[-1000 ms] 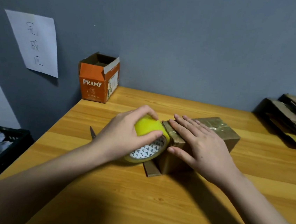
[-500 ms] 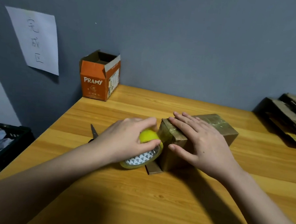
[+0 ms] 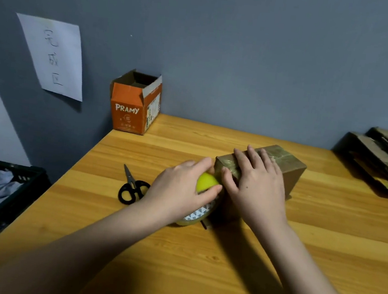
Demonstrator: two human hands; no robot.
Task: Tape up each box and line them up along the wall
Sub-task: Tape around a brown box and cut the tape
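Note:
A small brown cardboard box (image 3: pixel 289 166) with shiny tape across its top lies on the wooden table (image 3: pixel 199 267). My right hand (image 3: pixel 258 189) presses flat on the box's near end, fingers straight. My left hand (image 3: pixel 178 193) grips a yellow tape roll (image 3: pixel 204 182) held against the box's near left end, low by the table. An open orange box (image 3: pixel 132 107) marked PRAMY stands against the wall at the table's back left corner.
Black-handled scissors (image 3: pixel 131 185) lie on the table left of my left hand. A pile of flattened cardboard (image 3: pixel 383 159) sits at the back right. A black crate (image 3: pixel 3 198) with cloth stands beside the table's left edge. A paper note (image 3: pixel 51 55) hangs on the wall.
My left hand has drawn the tape roll down the box's near end towards the table. The scissors, hidden behind that hand before, now show. My right hand stayed pressed on the box.

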